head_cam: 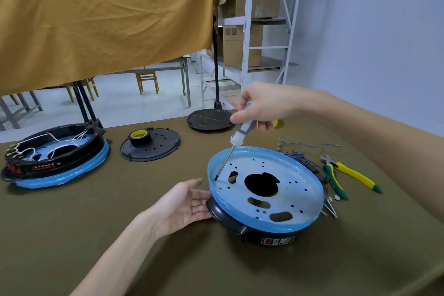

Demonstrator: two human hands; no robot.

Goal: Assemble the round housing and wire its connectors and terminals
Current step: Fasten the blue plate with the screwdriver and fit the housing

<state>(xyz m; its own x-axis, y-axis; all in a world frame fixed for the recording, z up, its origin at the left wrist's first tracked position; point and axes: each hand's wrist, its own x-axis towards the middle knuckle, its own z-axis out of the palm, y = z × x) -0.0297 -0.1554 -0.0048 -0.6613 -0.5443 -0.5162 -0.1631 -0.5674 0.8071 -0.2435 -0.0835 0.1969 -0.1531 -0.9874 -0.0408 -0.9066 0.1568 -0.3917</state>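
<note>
Right arm: reaches in from the right edge, the right hand (262, 106) raised above the far rim of the housing, fingers curled round the screwdriver (236, 140) handle.
Left arm: comes up from the lower edge, the left hand (185, 204) palm up, fingers straight and slightly apart, their tips against the near-left side of the housing.
Housing: the round housing (265, 190) lies on the table (120, 235) just right of the left fingertips, a black base with a blue-filmed metal plate full of holes on top.
Screwdriver: slants down and left from the right fingers; its tip meets the plate near the left rim, just above the left fingertips.
Second housing: another round housing (55, 156) with white wires, well left of both hands.
Black covers: one cover (151, 144) with a roll of tape (140, 137) on it, beyond the left fingers; a second disc (209, 119) just left of the right fingers.
Pliers: two pairs of pliers (346, 175), yellow and green handled, right of the housing under the right forearm.
Wires: blue wires (305, 146) with terminals beside the far-right rim.
Screws: a few screws (330, 208) beside the right rim.
</note>
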